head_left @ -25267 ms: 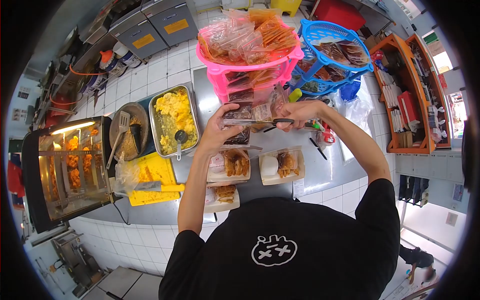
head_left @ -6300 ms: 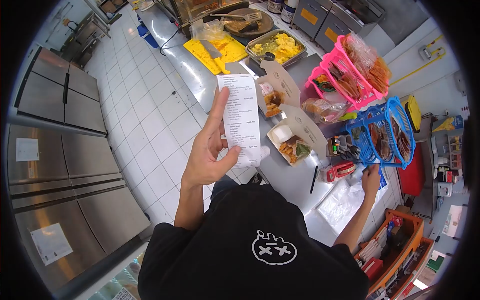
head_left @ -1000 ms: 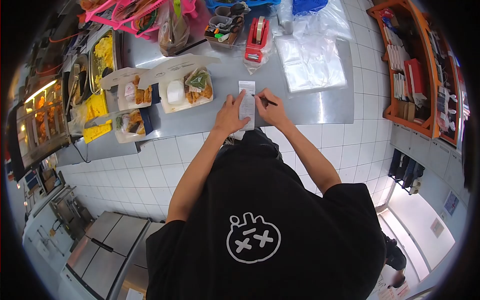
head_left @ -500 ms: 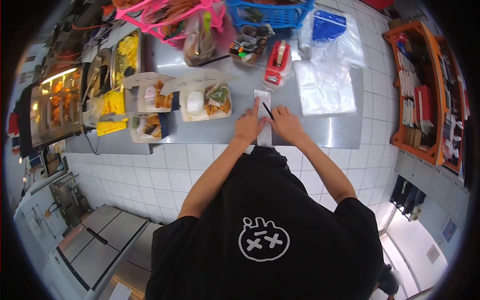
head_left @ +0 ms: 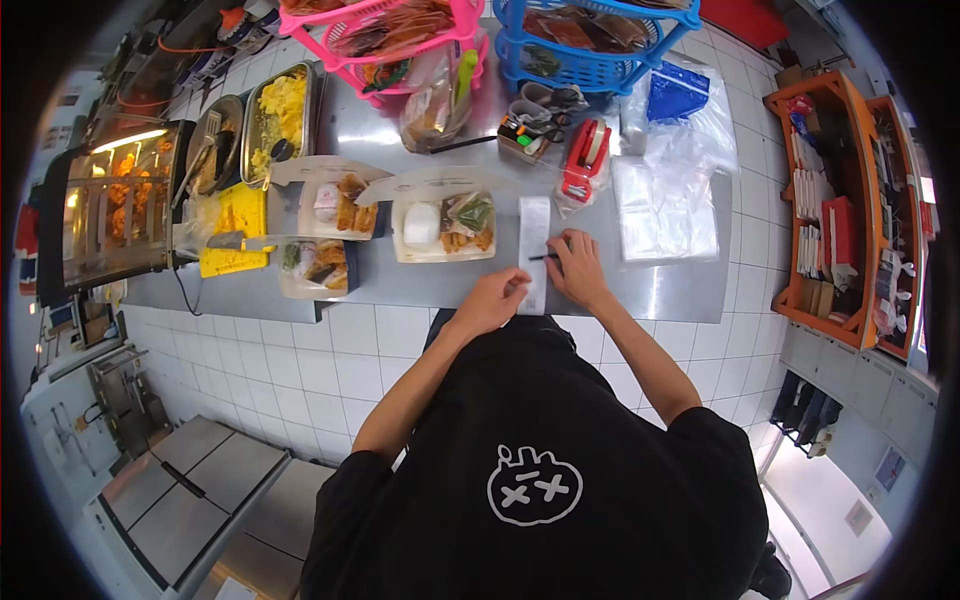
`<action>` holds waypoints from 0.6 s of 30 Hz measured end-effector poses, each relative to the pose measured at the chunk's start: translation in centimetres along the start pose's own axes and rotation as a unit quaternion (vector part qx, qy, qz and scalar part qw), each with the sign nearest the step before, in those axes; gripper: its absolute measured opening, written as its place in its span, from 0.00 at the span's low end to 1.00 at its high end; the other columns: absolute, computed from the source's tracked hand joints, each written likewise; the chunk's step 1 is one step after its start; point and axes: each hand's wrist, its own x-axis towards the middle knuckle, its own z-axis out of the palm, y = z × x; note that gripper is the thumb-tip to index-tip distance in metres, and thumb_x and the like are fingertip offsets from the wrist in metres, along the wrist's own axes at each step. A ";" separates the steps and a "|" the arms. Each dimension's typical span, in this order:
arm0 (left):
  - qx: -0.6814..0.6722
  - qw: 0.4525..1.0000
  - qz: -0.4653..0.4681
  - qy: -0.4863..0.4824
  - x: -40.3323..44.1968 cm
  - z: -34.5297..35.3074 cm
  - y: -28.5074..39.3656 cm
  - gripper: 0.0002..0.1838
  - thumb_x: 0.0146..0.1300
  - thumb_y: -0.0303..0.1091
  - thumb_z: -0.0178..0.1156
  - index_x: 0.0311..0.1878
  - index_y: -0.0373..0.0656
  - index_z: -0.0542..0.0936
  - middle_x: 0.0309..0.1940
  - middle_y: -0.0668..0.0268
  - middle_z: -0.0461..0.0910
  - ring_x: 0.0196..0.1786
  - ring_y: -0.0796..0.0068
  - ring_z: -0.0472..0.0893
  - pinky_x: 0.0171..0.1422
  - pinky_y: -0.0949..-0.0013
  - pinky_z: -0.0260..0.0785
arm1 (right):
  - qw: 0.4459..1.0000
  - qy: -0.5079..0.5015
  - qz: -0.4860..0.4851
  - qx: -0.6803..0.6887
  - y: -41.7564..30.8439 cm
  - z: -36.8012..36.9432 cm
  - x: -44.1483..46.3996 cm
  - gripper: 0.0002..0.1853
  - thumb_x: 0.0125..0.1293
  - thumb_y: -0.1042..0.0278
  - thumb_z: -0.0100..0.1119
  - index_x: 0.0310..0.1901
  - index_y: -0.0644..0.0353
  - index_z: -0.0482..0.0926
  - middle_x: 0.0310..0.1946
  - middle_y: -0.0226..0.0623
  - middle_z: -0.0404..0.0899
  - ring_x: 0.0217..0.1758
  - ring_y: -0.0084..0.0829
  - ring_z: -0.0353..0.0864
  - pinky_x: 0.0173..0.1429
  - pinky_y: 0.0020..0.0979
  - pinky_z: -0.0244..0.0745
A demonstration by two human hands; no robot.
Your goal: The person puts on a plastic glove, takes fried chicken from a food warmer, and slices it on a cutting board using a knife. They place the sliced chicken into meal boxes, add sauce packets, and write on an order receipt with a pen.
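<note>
A long white receipt (head_left: 535, 222) lies lengthwise on the steel table in front of me. Curled fingers of my left hand (head_left: 495, 302) rest at its lower left edge; what they grip, if anything, is hidden. On the other side, my right hand (head_left: 578, 270) is closed round a dark pen (head_left: 545, 257), whose end lies across the paper. Left of the receipt stands an open food box (head_left: 402, 253) with white rice, fried pieces and a green packet. Two more filled boxes, one (head_left: 345, 232) behind the other (head_left: 318, 292), stand farther left.
A red tape dispenser (head_left: 585, 165) and a pen holder (head_left: 527, 140) stand behind the receipt. Clear plastic bags (head_left: 665, 215) lie at right. Pink (head_left: 400, 42) and blue (head_left: 580, 72) baskets line the back. At left are a yellow board (head_left: 235, 215) and a metal tray (head_left: 308, 110).
My left hand has drawn back toward me, its pointing finger now curled. The pen in my right hand has tipped from steep to nearly level. The camera view has shifted.
</note>
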 end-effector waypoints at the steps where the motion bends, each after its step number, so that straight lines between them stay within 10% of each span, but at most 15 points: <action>1: -0.005 0.999 -0.010 -0.040 -0.7 -2.2 0.6 0.12 0.69 0.25 0.58 0.54 0.38 0.79 0.37 0.59 0.84 0.37 0.70 0.83 0.44 0.63 0.75 | 1.000 -0.001 -0.005 -0.022 -0.4 0.4 -0.1 0.19 0.63 0.64 0.66 0.55 0.54 0.77 0.53 0.44 0.72 0.59 0.47 0.71 0.60 0.50 0.66; 5: 0.055 0.980 0.003 0.189 -2.3 -10.4 1.0 0.06 0.71 0.29 0.57 0.45 0.38 0.81 0.22 0.63 0.77 0.25 0.75 0.74 0.32 0.67 0.66 | 0.997 0.000 0.029 -0.069 -1.9 2.1 -0.3 0.20 0.62 0.65 0.66 0.56 0.53 0.76 0.55 0.45 0.71 0.63 0.47 0.69 0.62 0.52 0.63; 18: 0.031 0.991 0.121 -0.055 -2.0 -13.0 1.6 0.07 0.70 0.27 0.57 0.46 0.36 0.80 0.27 0.62 0.78 0.29 0.73 0.76 0.36 0.67 0.69 | 0.976 0.094 0.160 -0.116 -7.4 3.2 -1.3 0.23 0.58 0.71 0.64 0.58 0.56 0.74 0.61 0.45 0.69 0.72 0.48 0.65 0.68 0.54 0.59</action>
